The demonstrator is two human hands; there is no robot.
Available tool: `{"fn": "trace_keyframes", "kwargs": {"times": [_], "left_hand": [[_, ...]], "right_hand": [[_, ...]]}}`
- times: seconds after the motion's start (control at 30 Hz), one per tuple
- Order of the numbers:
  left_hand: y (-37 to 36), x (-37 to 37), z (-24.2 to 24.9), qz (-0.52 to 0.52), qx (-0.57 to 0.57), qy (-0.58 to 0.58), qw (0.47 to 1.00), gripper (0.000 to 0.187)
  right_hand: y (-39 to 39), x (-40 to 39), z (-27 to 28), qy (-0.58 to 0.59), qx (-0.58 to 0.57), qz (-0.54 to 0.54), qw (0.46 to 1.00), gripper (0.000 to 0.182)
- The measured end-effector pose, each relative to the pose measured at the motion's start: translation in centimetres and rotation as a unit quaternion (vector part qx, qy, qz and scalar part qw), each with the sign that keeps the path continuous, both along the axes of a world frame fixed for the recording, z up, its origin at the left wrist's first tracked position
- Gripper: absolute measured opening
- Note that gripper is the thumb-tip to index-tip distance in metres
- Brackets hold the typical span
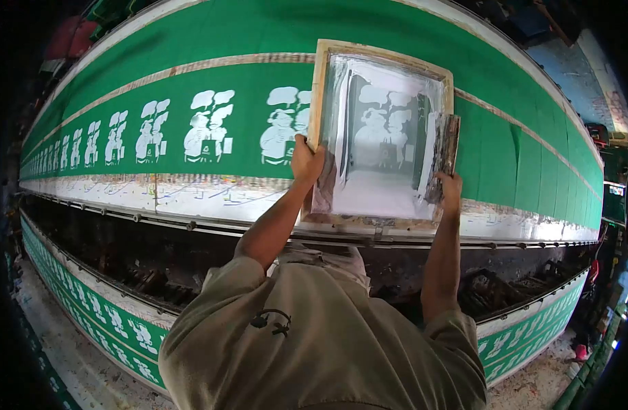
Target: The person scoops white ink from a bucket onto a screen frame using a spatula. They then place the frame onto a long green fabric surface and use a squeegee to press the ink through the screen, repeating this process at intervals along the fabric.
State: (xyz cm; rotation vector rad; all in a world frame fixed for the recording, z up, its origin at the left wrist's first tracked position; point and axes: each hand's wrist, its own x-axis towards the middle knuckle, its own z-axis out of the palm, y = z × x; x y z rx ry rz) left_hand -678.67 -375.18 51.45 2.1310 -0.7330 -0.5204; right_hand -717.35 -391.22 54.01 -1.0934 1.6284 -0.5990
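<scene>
Fingers of the left hand (307,160) curl round the left rail of the frame (319,92), with no gap showing. On its right side, the right hand (449,190) has its fingers closed on the lower end of the squeegee (444,147); whether they also grip the rail I cannot tell. A hand on each side probably keeps the frame level, and the squeegee seems to sit along the right edge so that the mesh (375,188) stays uncovered. Pale figures show in that mesh. The frame is above the green cloth (246,76), its left rail partly covering the nearest print; contact with the cloth is unclear. Left of the frame runs a row of white prints (208,130), likely spaced to stay apart. Below the frame lies the pale edge of the table (191,197).
</scene>
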Motion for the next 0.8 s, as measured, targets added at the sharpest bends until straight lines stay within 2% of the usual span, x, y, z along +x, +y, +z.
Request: {"fn": "trace_keyframes", "kwargs": {"times": [0.07,0.13,0.17,0.2,0.27,0.3,0.33,0.37,0.4,0.43,0.47,0.5,0.57,0.6,0.63,0.67,0.7,0.73,0.8], "left_hand": [[1.3,-1.5,-0.2,-0.026,-0.012,0.004,1.0,0.037],[2.1,-1.6,-1.2,-0.05,-0.017,0.007,0.999,0.036],[2.1,-1.1,-2.0,-0.07,-0.036,-0.076,0.994,0.035],[2.6,-0.8,-2.1,-0.091,-0.049,-0.16,0.982,0.035],[2.5,0.1,-2.1,-0.11,-0.022,-0.182,0.977,0.04],[2.7,0.2,-1.8,-0.127,-0.017,-0.213,0.969,0.041],[2.7,0.1,-1.5,-0.145,-0.015,-0.243,0.959,0.043],[2.6,-0.2,-0.9,-0.135,-0.04,-0.245,0.959,0.046],[2.1,-0.9,0.4,-0.12,-0.093,-0.223,0.963,0.047],[1.3,-1.6,0.8,-0.151,-0.092,-0.165,0.97,0.053],[-0.2,-2.0,1.2,-0.193,-0.149,-0.119,0.963,0.059],[-3.1,-2.0,2.2,-0.251,-0.176,-0.138,0.942,0.06],[-11.2,-0.4,2.4,-0.274,-0.235,-0.219,0.906,0.051],[-15.2,1.1,2.3,-0.295,-0.197,-0.236,0.905,0.045],[-19.3,2.5,2.5,-0.283,-0.248,-0.198,0.905,0.043],[-22.6,4.0,2.4,-0.295,-0.189,-0.174,0.92,0.039],[-24.5,4.5,4.0,-0.298,-0.184,-0.114,0.93,0.037],[-23.8,3.8,3.0,-0.291,-0.18,-0.116,0.932,0.037],[-20.0,1.4,0.1,-0.268,-0.112,-0.19,0.938,0.038]], "right_hand": [[1.4,-2.3,-1.1,0.01,-0.012,-0.011,1.0,0.068],[3.8,-3.9,-3.4,0.179,-0.109,-0.023,0.977,0.078],[3.7,-5.1,-3.6,0.177,-0.066,0.039,0.981,0.094],[4.2,-5.5,-3.9,0.175,-0.055,0.044,0.982,0.094],[3.8,-5.1,-4.5,-0.02,-0.025,0.057,0.998,0.081],[4.2,-4.7,-4.6,-0.02,-0.02,0.06,0.998,0.081],[5.3,-4.0,-4.6,0.118,-0.064,0.082,0.988,0.077],[6.4,-2.8,-4.7,0.253,-0.109,0.101,0.956,0.073],[7.7,0.2,-2.2,0.372,-0.157,0.124,0.906,0.06],[8.3,3.0,0.6,0.412,-0.2,0.198,0.867,0.055],[6.9,5.0,2.6,0.449,-0.248,0.269,0.815,0.05],[3.1,6.2,3.1,0.452,-0.256,0.27,0.811,0.05],[-6.4,9.7,3.1,0.359,-0.32,0.42,0.769,0.04],[-11.2,12.5,4.0,0.348,-0.302,0.423,0.78,0.032],[-15.7,14.3,5.0,0.308,-0.328,0.444,0.775,0.029],[-19.2,15.9,5.5,0.269,-0.293,0.436,0.807,0.028],[-20.8,17.6,6.0,0.272,-0.306,0.392,0.824,0.033],[-20.0,17.7,4.7,0.268,-0.307,0.4,0.821,0.033],[-15.7,16.7,0.2,0.375,-0.354,0.337,0.787,0.035]]}}
